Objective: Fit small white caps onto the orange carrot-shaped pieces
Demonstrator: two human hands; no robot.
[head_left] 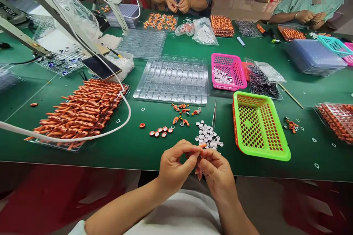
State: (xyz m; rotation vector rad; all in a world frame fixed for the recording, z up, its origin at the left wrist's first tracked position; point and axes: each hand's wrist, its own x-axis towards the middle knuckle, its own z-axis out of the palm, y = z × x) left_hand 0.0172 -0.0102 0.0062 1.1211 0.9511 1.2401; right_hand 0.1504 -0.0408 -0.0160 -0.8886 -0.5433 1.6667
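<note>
Your left hand (172,167) and right hand (216,172) meet at the bottom middle of the frame, just past the near edge of the green desk (138,147). Both grips are pinched shut on one small orange piece (202,145), held between your fingertips; it is too tiny to tell if a white ring is already on it. Just above your hands lies a little heap of white rings (208,135), and left of it a short row of orange caps (160,132) and a few loose orange bits (183,112). Thin tweezers (214,114) lie beside the heap. The work looks early or mid-way: the clear tray (172,79) in the middle of the frame has many empty slots, and the green basket (259,126) at the right looks empty too. The big tray at the left (79,112) is piled high with long orange parts, so lots seem left to do. The pink basket (227,70) holds small white pieces, and a flat tray (263,84) beside it holds dark ones. At the top of the frame, two other people (179,3) work with their own hands on small parts.
</note>
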